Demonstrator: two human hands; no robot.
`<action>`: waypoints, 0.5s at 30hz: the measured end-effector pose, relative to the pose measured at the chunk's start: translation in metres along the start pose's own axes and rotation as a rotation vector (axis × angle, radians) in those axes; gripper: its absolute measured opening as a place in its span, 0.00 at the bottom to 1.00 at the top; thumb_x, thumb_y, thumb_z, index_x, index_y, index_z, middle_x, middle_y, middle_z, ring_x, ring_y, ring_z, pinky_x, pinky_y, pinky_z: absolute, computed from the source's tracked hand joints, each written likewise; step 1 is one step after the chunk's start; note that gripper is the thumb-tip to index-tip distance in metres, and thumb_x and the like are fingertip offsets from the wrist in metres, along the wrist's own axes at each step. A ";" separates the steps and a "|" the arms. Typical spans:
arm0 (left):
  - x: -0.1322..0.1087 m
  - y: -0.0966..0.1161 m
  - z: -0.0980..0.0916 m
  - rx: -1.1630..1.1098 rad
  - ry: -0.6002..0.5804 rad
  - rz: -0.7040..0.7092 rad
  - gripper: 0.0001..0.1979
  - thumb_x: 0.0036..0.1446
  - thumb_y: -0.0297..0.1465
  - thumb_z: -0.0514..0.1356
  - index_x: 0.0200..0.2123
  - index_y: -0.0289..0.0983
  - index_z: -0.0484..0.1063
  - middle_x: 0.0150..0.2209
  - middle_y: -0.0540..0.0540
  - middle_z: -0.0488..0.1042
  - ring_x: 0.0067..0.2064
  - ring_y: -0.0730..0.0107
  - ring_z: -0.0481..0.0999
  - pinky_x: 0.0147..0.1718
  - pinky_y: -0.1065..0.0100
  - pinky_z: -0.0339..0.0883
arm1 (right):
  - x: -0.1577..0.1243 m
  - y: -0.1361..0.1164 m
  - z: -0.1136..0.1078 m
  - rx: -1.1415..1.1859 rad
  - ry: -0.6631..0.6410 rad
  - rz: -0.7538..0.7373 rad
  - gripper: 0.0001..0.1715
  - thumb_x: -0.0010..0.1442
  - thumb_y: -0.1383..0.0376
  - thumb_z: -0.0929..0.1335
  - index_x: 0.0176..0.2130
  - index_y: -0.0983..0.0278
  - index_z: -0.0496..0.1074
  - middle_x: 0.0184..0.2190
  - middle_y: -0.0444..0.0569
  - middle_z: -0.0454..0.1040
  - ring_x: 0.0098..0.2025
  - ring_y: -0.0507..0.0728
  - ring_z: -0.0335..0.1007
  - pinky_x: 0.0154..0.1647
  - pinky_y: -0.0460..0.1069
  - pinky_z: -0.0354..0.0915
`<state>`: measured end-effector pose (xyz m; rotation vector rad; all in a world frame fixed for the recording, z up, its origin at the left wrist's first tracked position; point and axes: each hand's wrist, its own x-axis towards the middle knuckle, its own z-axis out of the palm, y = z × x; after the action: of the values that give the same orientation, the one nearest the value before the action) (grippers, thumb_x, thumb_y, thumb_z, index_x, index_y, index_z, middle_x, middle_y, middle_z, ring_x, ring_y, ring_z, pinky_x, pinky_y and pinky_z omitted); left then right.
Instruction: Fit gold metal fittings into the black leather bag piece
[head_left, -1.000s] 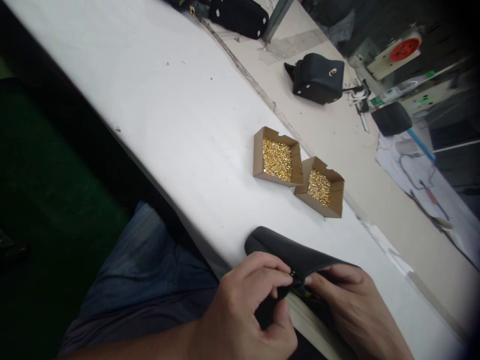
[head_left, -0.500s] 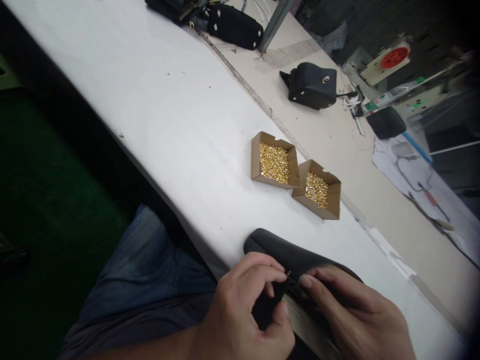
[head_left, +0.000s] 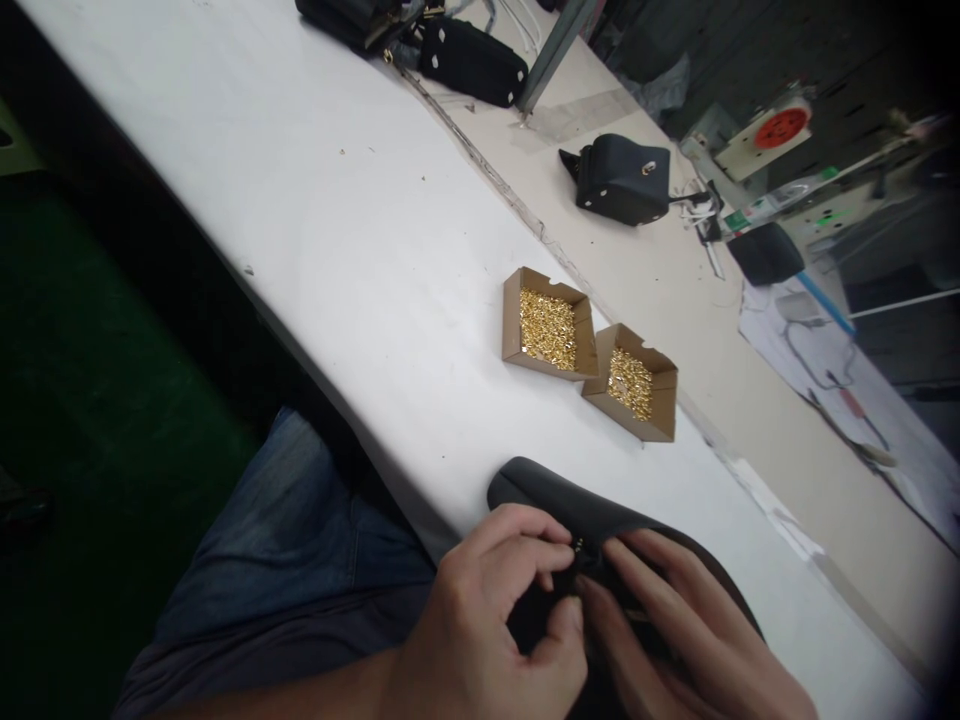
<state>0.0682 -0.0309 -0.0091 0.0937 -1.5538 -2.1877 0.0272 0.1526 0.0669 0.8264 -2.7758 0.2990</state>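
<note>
A black leather bag (head_left: 555,495) rests at the near part of the white table, under both of my hands. My left hand (head_left: 502,600) is curled around its near edge, fingertips beside a tiny row of gold-coloured metal bits (head_left: 578,546). On the other side of those bits, my right hand (head_left: 690,620) grips the leather, with its fingers over the surface and its thumb lower down, near the left thumb. The palms and arms cover much of the bag. Just beyond stand two small cardboard boxes (head_left: 511,325) (head_left: 664,410) of gold-coloured metal pieces.
Across a seam in the white table (head_left: 322,200) stands a finished-looking black bag (head_left: 622,180). More black bags (head_left: 472,60) lie at the far end by a metal post (head_left: 555,55). A plastic bottle (head_left: 780,200) and machine with a red disc (head_left: 781,128) are at right.
My right hand has shifted on the leather: its fingers now reach over the top and its thumb has dropped lower. The left hand stays nearly still. The view has moved slightly.
</note>
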 end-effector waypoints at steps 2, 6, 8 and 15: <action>0.001 0.001 0.000 -0.008 -0.007 0.000 0.21 0.54 0.15 0.66 0.50 0.36 0.82 0.52 0.42 0.86 0.41 0.71 0.85 0.43 0.73 0.83 | 0.004 -0.008 0.002 0.051 0.013 0.019 0.11 0.79 0.63 0.75 0.58 0.55 0.85 0.55 0.49 0.84 0.47 0.58 0.87 0.47 0.50 0.82; 0.002 0.001 -0.001 -0.005 -0.023 -0.008 0.20 0.55 0.16 0.66 0.50 0.35 0.83 0.52 0.42 0.86 0.41 0.71 0.85 0.43 0.74 0.83 | 0.005 -0.017 0.005 0.119 0.112 0.136 0.12 0.78 0.63 0.77 0.59 0.57 0.85 0.52 0.48 0.87 0.46 0.61 0.88 0.47 0.54 0.82; 0.002 0.001 -0.002 -0.005 -0.023 -0.007 0.21 0.55 0.15 0.66 0.51 0.35 0.83 0.52 0.42 0.86 0.41 0.71 0.84 0.43 0.74 0.83 | 0.003 -0.016 0.006 0.187 0.112 0.139 0.14 0.76 0.66 0.78 0.59 0.59 0.84 0.53 0.50 0.87 0.48 0.63 0.89 0.49 0.55 0.84; 0.001 -0.003 -0.002 0.008 -0.044 0.033 0.19 0.57 0.15 0.66 0.50 0.33 0.84 0.51 0.38 0.85 0.47 0.65 0.88 0.46 0.72 0.84 | -0.001 -0.011 0.005 0.196 0.063 0.110 0.12 0.77 0.66 0.77 0.58 0.60 0.83 0.55 0.50 0.86 0.52 0.62 0.88 0.54 0.54 0.84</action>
<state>0.0672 -0.0328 -0.0121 0.0220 -1.5767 -2.1721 0.0328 0.1429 0.0629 0.6941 -2.7686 0.6148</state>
